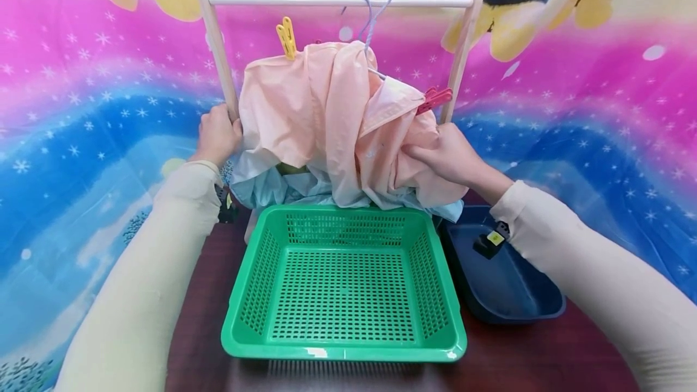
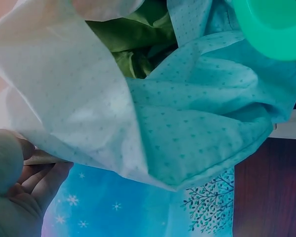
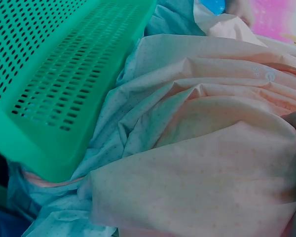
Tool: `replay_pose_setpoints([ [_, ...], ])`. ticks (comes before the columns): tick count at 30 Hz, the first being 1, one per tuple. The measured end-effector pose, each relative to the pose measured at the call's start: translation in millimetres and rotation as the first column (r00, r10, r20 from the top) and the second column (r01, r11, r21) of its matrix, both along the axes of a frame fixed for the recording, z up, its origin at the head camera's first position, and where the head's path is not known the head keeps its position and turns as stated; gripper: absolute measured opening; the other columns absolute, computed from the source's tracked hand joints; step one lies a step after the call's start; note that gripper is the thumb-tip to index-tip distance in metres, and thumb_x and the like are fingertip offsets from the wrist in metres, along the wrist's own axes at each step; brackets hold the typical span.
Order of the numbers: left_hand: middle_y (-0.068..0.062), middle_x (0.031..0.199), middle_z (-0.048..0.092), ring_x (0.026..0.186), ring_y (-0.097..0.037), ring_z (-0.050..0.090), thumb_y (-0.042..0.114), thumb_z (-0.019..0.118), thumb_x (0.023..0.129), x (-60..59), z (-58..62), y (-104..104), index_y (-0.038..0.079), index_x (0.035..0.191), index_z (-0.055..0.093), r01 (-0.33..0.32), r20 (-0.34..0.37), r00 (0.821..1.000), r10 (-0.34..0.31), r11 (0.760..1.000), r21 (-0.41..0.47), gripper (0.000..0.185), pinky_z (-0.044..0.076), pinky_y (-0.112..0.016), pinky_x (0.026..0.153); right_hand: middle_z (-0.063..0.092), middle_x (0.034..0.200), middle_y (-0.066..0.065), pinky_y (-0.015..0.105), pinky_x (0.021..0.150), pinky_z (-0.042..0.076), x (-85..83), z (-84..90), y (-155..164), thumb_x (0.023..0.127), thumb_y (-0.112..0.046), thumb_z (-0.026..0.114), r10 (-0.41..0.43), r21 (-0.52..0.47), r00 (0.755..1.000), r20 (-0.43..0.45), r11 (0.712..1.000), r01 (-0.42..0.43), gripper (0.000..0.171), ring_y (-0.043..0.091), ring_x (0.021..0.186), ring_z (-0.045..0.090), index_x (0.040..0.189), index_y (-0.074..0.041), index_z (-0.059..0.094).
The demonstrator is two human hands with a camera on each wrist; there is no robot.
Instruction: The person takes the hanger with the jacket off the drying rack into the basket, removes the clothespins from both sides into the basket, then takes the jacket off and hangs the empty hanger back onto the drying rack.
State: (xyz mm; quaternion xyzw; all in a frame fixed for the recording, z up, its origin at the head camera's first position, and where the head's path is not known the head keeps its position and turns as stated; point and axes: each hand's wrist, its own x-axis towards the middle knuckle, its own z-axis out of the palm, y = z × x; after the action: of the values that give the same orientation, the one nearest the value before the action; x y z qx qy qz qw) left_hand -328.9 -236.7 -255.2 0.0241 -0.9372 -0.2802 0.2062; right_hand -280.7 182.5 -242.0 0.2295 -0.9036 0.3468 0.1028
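A small wooden clothes rack (image 1: 333,0) stands behind the green basket. A pink shirt (image 1: 332,120) hangs bunched on it from a lilac hanger (image 1: 376,11). My left hand (image 1: 216,136) grips the rack's left post low down, beside the cloth; in the left wrist view, thumb and fingers (image 2: 34,185) close around the wood. My right hand (image 1: 449,153) is at the right post, its thumb over the pink cloth and its other fingers mostly hidden. A yellow clothespin (image 1: 287,39) and a red clothespin (image 1: 434,100) clip the shirt. Pale blue cloth (image 2: 202,128) hangs below.
A green perforated basket (image 1: 343,352) stands in front of the rack on a dark wooden table (image 1: 201,319). To its right is a dark blue basin (image 1: 509,283). Olive green cloth (image 2: 143,34) shows beneath the shirt. A patterned backdrop (image 1: 599,168) hangs behind.
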Motion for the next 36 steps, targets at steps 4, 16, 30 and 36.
replay_pose_setpoints([
  [4,-0.037,0.118,0.062,0.11,-0.055,0.06,0.015,0.046,0.104,-0.1,0.0,0.5,-0.011,0.128,0.056,0.006,0.022,1.0,-0.006,1.0,0.015,0.038,0.05,-0.062,0.095,0.038,0.049,-0.003,0.028,0.043,0.033,4.1,-5.7,8.0,0.095,-0.026,0.07,0.001,0.003,1.0,0.009,1.0,-0.001,0.032,0.015,0.041,0.04,0.075,-0.006,0.056],
  [16,-0.036,0.113,0.063,0.102,-0.052,0.064,0.015,0.042,0.105,3.5,0.6,-1.2,-0.011,0.12,0.058,0.021,0.06,0.998,-0.023,0.999,0.036,0.034,0.054,-0.058,0.088,0.036,0.048,-0.007,0.028,0.04,0.03,15.9,-22.7,29.4,0.096,-0.024,0.071,0.087,0.019,0.996,-0.004,0.996,-0.087,0.023,0.01,0.039,0.034,0.08,-0.009,0.064],
  [30,-0.035,0.121,0.063,0.105,-0.05,0.064,0.019,0.042,0.107,-1.2,4.5,-5.2,-0.008,0.132,0.058,0.021,0.091,0.996,-0.023,0.999,0.026,0.04,0.055,-0.057,0.088,0.039,0.05,-0.007,0.026,0.041,0.032,22.8,-34.9,46.8,0.092,-0.014,0.074,0.132,0.031,0.991,0.019,0.991,-0.132,0.01,0.008,0.041,0.036,0.087,-0.008,0.067],
  [36,-0.035,0.119,0.063,0.108,-0.05,0.063,0.019,0.045,0.107,-0.8,5.0,-3.8,-0.009,0.131,0.057,0.028,0.093,0.995,-0.032,0.999,0.043,0.039,0.053,-0.058,0.092,0.048,0.054,-0.005,0.026,0.045,0.039,27.9,-43.2,54.4,0.091,-0.013,0.075,0.144,0.038,0.989,0.033,0.989,-0.146,0.006,0.009,0.046,0.045,0.093,-0.01,0.07],
])
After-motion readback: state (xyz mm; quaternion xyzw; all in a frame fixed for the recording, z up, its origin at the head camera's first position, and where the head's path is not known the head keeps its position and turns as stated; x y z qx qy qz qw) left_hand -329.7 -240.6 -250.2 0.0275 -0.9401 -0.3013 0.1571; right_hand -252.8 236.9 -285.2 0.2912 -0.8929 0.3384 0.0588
